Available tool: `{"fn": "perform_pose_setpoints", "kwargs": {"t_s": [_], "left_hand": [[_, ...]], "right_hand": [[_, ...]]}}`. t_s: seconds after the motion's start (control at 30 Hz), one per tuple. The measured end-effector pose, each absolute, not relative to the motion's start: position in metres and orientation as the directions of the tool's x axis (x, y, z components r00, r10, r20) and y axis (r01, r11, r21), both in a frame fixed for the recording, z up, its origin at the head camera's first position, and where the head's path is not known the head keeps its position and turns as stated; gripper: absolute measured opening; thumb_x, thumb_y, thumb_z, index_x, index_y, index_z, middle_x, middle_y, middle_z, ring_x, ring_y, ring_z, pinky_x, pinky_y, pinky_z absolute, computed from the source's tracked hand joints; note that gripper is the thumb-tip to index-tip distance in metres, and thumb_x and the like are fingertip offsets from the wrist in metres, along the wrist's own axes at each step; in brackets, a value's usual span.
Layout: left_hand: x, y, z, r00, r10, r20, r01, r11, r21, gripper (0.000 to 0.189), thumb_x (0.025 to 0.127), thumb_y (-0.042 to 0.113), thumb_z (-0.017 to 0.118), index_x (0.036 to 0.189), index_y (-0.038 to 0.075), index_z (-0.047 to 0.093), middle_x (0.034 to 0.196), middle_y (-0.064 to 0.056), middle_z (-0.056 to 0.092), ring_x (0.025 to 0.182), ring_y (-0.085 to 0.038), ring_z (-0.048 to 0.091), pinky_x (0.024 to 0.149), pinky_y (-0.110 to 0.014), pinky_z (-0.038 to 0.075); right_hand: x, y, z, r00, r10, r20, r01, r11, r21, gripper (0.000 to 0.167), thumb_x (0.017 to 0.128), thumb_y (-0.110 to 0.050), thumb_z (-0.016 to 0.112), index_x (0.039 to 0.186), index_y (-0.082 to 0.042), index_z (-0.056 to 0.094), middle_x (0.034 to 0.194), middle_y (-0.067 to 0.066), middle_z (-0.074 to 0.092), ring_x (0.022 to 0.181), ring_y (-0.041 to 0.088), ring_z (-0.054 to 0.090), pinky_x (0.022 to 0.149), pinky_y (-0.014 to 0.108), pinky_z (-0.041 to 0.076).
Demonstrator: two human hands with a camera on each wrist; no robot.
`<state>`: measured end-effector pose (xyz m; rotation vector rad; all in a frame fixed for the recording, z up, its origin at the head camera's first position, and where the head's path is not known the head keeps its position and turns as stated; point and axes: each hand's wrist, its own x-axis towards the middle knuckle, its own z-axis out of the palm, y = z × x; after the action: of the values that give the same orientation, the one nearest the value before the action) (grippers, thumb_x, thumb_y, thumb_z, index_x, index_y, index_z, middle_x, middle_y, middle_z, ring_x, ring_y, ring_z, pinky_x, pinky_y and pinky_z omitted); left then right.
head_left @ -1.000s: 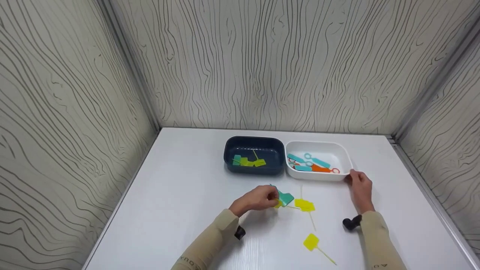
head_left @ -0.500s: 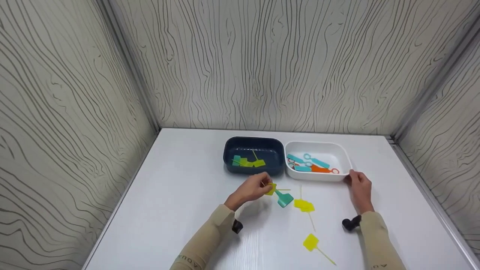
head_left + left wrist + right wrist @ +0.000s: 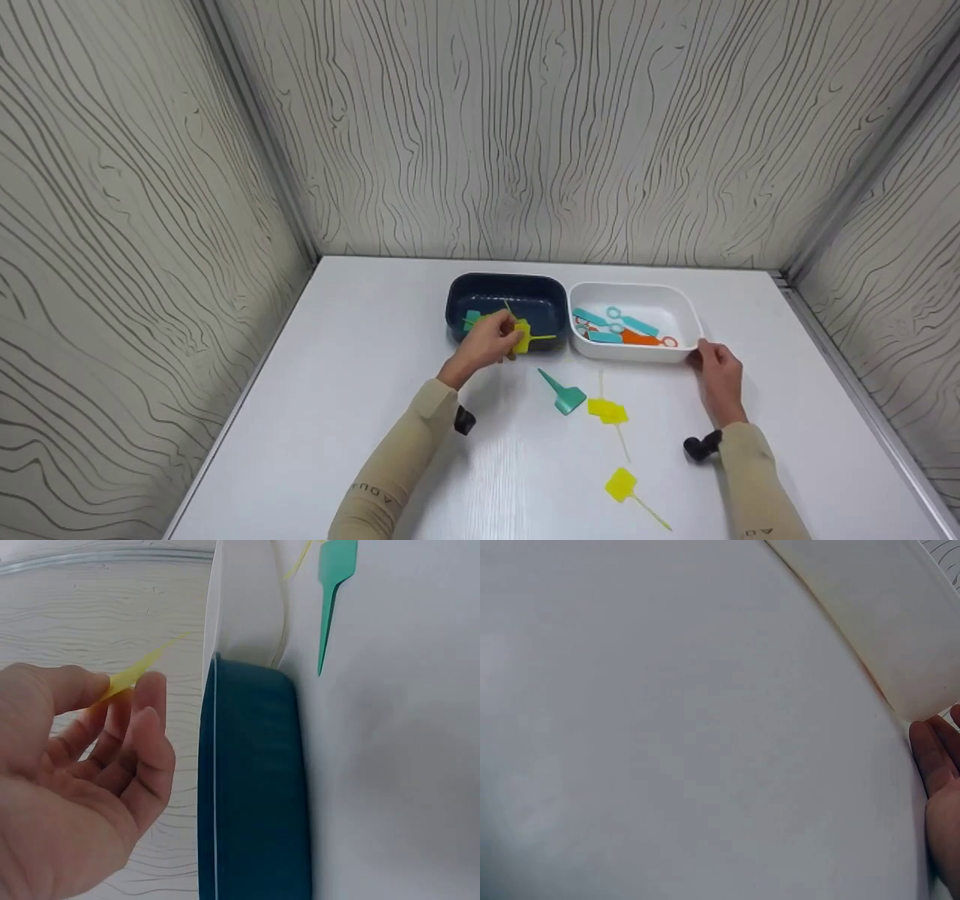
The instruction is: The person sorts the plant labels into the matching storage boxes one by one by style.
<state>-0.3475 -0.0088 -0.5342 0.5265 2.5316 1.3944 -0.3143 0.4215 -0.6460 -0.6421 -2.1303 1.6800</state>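
Note:
In the head view my left hand (image 3: 487, 341) is over the front rim of the dark blue bin (image 3: 551, 292). Its thumb and forefinger pinch the head of a yellow plant label (image 3: 127, 676), whose thin stem points right. My right hand (image 3: 721, 379) holds the front right corner of the white bin (image 3: 679, 304), with fingers against the outer wall in the right wrist view. A green plant label (image 3: 568, 399) lies on the table in front of the bins. Two overlapping yellow plant labels (image 3: 607, 410) lie beside it, and another yellow label (image 3: 621, 485) is closer to me.
Inside the dark blue bin a teal label (image 3: 472, 319) shows, with yellow ones partly hidden behind my left hand. The white bin holds light blue tags (image 3: 640, 325) with rings and an orange one (image 3: 637, 339). Patterned walls (image 3: 495, 135) enclose the white table.
My left hand has carried the yellow label up and left from beside the green label to over the dark blue bin's front rim. The right hand has stayed at the white bin's corner.

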Motion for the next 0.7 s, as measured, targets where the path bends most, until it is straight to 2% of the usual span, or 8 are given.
{"fn": "perform_pose_setpoints", "kwargs": {"t_s": [0.27, 0.43, 0.7], "left_hand": [[-0.369, -0.012, -0.527, -0.947, 0.316, -0.053, 0.121, 0.506, 0.854, 0.016, 0.098, 0.024, 0.057, 0.106, 0.010, 0.059, 0.101, -0.008, 0.064, 0.071, -0.015, 0.065, 0.066, -0.029, 0.058], [-0.381, -0.013, -0.526, -0.953, 0.301, -0.041, 0.130, 0.528, 0.839, 0.017, 0.098, 0.026, 0.057, 0.107, 0.010, 0.059, 0.100, -0.007, 0.065, 0.073, -0.014, 0.067, 0.060, -0.023, 0.054], [-0.394, -0.013, -0.529, -0.957, 0.289, -0.042, 0.126, 0.538, 0.833, 0.016, 0.099, 0.021, 0.056, 0.108, 0.008, 0.059, 0.102, -0.010, 0.065, 0.080, -0.017, 0.068, 0.066, -0.028, 0.057]], "right_hand": [[-0.312, 0.421, -0.645, -0.848, 0.529, -0.007, 0.134, 0.203, -0.970, 0.054, 0.099, -0.051, 0.049, 0.115, -0.001, 0.060, 0.092, -0.011, 0.063, 0.090, 0.001, 0.061, 0.081, 0.009, 0.047], [-0.311, 0.422, -0.645, -0.856, 0.518, -0.014, 0.133, 0.195, -0.972, 0.054, 0.099, -0.051, 0.049, 0.115, -0.001, 0.060, 0.096, -0.008, 0.064, 0.092, 0.002, 0.061, 0.083, 0.010, 0.047], [-0.312, 0.422, -0.645, -0.861, 0.509, -0.011, 0.121, 0.184, -0.975, 0.050, 0.099, -0.049, 0.049, 0.113, -0.002, 0.060, 0.096, -0.005, 0.064, 0.092, 0.003, 0.063, 0.083, 0.011, 0.049]]}}
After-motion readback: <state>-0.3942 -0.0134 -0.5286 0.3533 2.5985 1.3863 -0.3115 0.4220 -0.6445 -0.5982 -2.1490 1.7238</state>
